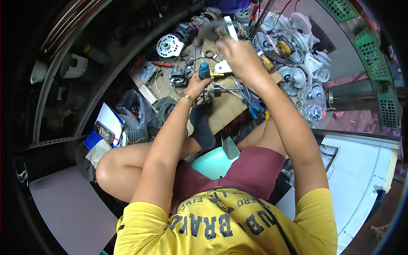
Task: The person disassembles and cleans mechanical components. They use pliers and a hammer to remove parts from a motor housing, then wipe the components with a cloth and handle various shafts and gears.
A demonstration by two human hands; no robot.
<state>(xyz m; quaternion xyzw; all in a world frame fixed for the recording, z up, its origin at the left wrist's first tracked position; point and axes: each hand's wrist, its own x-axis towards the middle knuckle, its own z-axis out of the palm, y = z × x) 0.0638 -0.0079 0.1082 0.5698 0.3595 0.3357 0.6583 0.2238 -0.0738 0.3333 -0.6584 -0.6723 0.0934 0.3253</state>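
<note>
My left hand [196,86], a gold watch on its wrist, is closed around a blue-handled screwdriver [205,70]; its tip is hidden. A brass-coloured piece [216,73] lies just right of it, beside the rounded white end of a part [222,66]. Raised above the board, my right hand [238,56] is closed on a hammer, its dark head [207,34] smeared by motion. A white bar [231,28] shows beyond my right fingers; whether it joins the rounded white end is hidden. My bare foot, in a dark sandal [202,126], is against the board's near edge.
A wooden board [225,114] bears a small motor [179,76], a round white plate [169,46], a red pen-like tool [162,64] and blue-handled pliers [253,108]. Clear plastic parts [297,76] heap up at right. A phone [104,131] lies left, near a plastic bag [134,108].
</note>
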